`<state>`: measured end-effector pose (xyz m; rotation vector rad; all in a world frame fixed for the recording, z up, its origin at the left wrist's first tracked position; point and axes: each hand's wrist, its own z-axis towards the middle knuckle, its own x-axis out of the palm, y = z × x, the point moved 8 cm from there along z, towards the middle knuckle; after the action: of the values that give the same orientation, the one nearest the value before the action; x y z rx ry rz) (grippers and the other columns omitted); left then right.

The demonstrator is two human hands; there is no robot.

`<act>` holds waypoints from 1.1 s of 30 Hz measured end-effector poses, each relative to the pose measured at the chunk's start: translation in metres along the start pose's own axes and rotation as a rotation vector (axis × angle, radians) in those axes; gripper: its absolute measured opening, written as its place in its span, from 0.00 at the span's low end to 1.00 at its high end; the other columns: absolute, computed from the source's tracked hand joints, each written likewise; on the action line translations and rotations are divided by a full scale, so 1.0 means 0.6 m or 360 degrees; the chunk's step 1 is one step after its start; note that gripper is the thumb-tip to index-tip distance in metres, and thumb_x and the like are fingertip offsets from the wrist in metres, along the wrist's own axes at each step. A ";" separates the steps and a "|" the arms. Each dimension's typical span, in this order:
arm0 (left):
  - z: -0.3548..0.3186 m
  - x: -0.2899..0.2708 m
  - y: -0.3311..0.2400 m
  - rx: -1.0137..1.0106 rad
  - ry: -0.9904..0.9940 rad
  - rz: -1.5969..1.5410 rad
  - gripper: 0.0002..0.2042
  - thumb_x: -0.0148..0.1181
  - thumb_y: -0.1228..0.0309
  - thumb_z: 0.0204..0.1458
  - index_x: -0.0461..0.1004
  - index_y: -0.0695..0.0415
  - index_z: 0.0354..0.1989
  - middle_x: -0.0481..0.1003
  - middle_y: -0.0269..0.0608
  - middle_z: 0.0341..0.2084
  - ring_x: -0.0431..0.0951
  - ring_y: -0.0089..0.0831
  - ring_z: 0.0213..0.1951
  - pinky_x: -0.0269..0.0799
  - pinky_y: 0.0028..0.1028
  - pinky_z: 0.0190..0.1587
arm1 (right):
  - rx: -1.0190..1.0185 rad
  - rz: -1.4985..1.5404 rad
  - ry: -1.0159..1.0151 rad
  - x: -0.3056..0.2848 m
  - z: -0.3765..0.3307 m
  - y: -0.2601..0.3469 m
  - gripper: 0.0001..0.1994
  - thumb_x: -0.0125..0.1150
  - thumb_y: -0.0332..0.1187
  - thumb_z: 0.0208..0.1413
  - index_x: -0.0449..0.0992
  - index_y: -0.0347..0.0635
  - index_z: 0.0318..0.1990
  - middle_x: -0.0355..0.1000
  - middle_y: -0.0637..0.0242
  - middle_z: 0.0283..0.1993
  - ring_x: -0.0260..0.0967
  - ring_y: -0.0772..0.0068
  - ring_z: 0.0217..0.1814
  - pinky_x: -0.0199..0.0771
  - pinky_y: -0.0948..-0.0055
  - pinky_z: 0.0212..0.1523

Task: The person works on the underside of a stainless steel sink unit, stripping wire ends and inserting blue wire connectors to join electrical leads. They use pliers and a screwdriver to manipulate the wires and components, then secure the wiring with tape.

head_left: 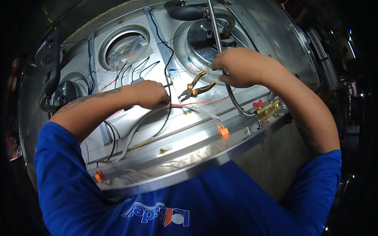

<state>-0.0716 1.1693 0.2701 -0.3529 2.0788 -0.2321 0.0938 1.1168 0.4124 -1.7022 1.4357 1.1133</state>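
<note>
My left hand (153, 94) is closed in a fist low over the white metal panel (157, 118). A short dark shaft (168, 85) pokes out beside its knuckles, and a black cable (171, 59) runs right past it; what the fingers hold is hidden. My right hand (243, 67) is curled around a ribbed flexible metal hose (214, 24), which shows above and below the fingers. Between the hands lie pliers (193, 89) with orange and black handles, their jaws toward my left hand. Red wires (204, 102) run just below them.
Two round openings sit in the panel: one holds a clear plastic bag (136, 49), the other a shiny disc (199, 39). Orange connectors (223, 131) hang at the front edge. A brass valve (269, 110) with a red handle is at the right. A black pipe (185, 12) bends overhead.
</note>
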 end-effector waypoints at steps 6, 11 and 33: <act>-0.035 -0.124 0.008 0.0470 -0.0419 -0.0510 0.10 0.65 0.68 0.55 0.81 0.63 0.37 0.80 0.52 0.28 0.80 0.49 0.32 0.74 0.42 0.37 | -0.0250 0.0430 0.0021 0.008 0.063 0.065 0.31 0.69 0.51 0.56 0.77 0.32 0.56 0.78 0.43 0.48 0.77 0.43 0.52 0.77 0.54 0.54; -0.105 -0.160 0.038 0.0578 -0.0810 -0.1001 0.10 0.67 0.69 0.52 0.82 0.65 0.35 0.81 0.46 0.26 0.81 0.39 0.29 0.74 0.35 0.36 | -0.0334 0.0885 0.0185 0.038 0.100 0.094 0.24 0.65 0.45 0.63 0.77 0.34 0.56 0.80 0.55 0.41 0.78 0.65 0.38 0.78 0.68 0.43; 0.011 -0.013 -0.095 0.0556 -0.1284 0.0206 0.16 0.56 0.69 0.59 0.75 0.55 0.56 0.71 0.48 0.58 0.73 0.41 0.59 0.73 0.37 0.56 | 0.0148 -0.0252 0.1115 0.150 0.096 0.002 0.12 0.58 0.34 0.61 0.83 0.41 0.46 0.82 0.54 0.41 0.79 0.53 0.48 0.76 0.56 0.50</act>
<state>-0.0533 1.1183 0.2907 -0.0692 1.2302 -0.3076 0.0853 1.1278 0.3065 -2.2066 1.6716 0.3532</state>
